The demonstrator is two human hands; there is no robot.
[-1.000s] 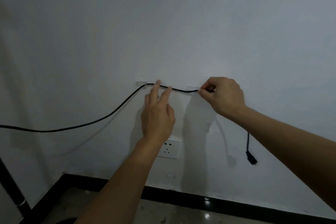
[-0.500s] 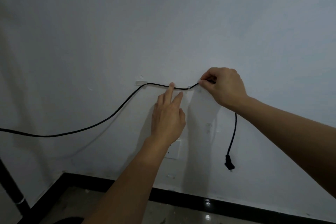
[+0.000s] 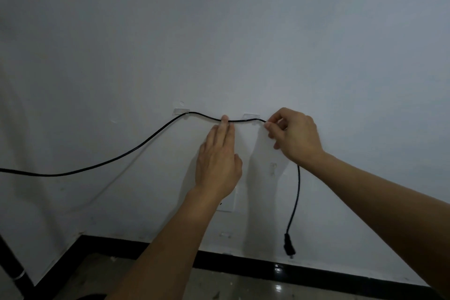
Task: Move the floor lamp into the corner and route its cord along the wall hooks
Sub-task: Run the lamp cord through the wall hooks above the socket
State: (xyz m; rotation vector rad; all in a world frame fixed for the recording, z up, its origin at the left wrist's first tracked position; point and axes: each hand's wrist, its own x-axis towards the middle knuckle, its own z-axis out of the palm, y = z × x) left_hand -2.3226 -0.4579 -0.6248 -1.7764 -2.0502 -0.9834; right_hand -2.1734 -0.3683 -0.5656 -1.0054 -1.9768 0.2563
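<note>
- The right hand point(image 3: 294, 136) pinches the black cord point(image 3: 136, 148) between thumb and forefinger, just to the right of the second hook point(image 3: 250, 117).
- The left hand point(image 3: 218, 158) is flat against the wall point(image 3: 219, 31) with the fingers straight; its fingertips point(image 3: 225, 120) press on the cord between the two hooks and close around nothing.
- Two clear hooks carry the cord: the first hook point(image 3: 181, 111) on the left and the second one near the right hand.
- More small clear hooks are stuck lower on the wall, one under the right hand and one near the skirting; how many in all, I cannot tell.
- There is one cord. It comes from the left edge, rises to the first hook, sags a little between the two hooks, passes through the right hand and then hangs down.
- One plug point(image 3: 289, 247) hangs free at the end of the cord, below the right forearm, above the black skirting point(image 3: 341, 273).
- One white socket point(image 3: 229, 203) sits on the wall, partly hidden behind the left wrist.
- One black pole point(image 3: 11, 268) stands at the lower left edge.
</note>
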